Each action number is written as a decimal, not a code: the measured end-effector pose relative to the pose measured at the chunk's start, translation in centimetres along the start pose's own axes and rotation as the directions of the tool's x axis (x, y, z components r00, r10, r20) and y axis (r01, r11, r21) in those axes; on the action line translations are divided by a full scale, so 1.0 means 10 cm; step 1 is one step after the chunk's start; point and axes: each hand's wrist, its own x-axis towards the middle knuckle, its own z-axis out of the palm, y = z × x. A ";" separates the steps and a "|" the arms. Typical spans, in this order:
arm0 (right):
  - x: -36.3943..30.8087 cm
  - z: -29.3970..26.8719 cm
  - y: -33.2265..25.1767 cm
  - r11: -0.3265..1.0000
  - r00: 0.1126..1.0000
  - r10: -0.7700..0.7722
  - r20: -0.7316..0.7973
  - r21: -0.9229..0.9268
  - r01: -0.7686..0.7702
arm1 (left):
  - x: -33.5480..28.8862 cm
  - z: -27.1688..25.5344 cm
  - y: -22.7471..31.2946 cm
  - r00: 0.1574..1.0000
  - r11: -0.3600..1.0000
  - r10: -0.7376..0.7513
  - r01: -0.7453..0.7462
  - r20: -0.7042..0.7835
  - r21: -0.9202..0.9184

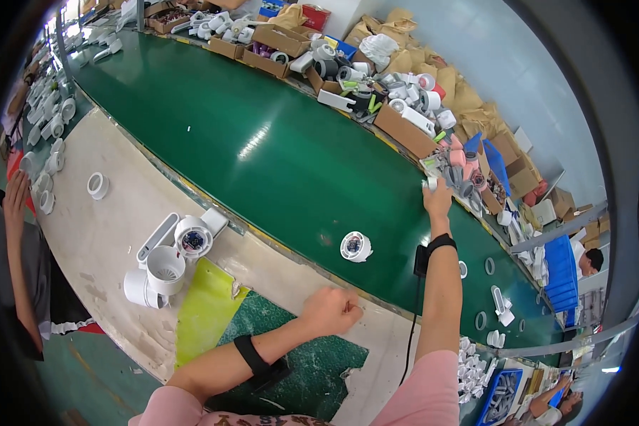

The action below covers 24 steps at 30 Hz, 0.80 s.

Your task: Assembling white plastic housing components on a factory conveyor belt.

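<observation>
My right hand (439, 201) stretches across the green belt to its far edge. Its fingers are closed around a small white plastic part (431, 184), beside heaped parts; the fingers partly cover it. Curled into a loose fist, my left hand (331, 311) hovers over the near edge of the work table (96, 248), and no object shows in it. A round white housing with a circuit board inside (356, 246) sits on the green belt (263, 177) between my hands. Left on the table are a similar white housing (193, 238), a white cup-shaped part (166, 270) and a white handle-like piece (159, 236).
Cardboard boxes (405, 130) of mixed plastic parts line the belt's far side. A yellow-green sheet (204, 312) lies on the table, near a white ring (98, 185). A black cable (410, 341) hangs from my right wrist. Another person's hand (16, 201) is at far left.
</observation>
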 end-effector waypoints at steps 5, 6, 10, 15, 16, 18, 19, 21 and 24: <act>-0.28 -0.37 0.07 0.978 0.978 -0.196 0.074 0.080 0.191 | 0.03 0.02 -0.03 1.000 0.999 0.004 -0.004 0.000 -0.040; -0.48 -0.55 -0.12 0.958 0.952 -0.263 0.153 0.154 0.240 | 0.02 -0.01 -0.03 0.998 0.998 -0.045 0.046 0.032 -0.040; -1.30 -1.04 -0.46 0.915 0.843 -0.378 0.382 0.290 0.279 | 0.02 -0.01 -0.01 0.995 0.996 -0.083 0.084 0.053 -0.018; -2.14 -1.18 -0.69 0.841 0.930 -0.282 0.236 0.527 0.121 | 0.08 0.08 -0.05 0.997 1.000 -0.001 0.002 0.071 -0.022; -2.27 -1.18 -0.76 0.811 0.936 -0.248 0.248 0.582 0.060 | 0.08 0.06 -0.08 0.998 1.000 -0.013 0.014 0.069 -0.019; -2.50 -1.23 -0.78 0.783 0.949 -0.215 0.230 0.621 0.027 | 0.08 0.04 -0.14 0.996 0.998 -0.033 0.037 0.081 -0.049; -2.59 -1.33 -0.78 0.785 0.952 -0.228 0.205 0.617 0.055 | 0.09 0.02 -0.19 0.997 0.998 -0.015 0.019 0.078 -0.057; -2.71 -1.61 -0.62 0.784 0.958 -0.153 0.244 0.620 -0.033 | 0.11 0.03 -0.19 0.995 0.997 0.022 -0.015 0.100 -0.073; -2.73 -1.98 0.02 0.853 0.952 -0.081 0.297 0.515 -0.088 | 0.13 0.03 -0.08 0.996 0.996 0.045 -0.039 0.073 -0.078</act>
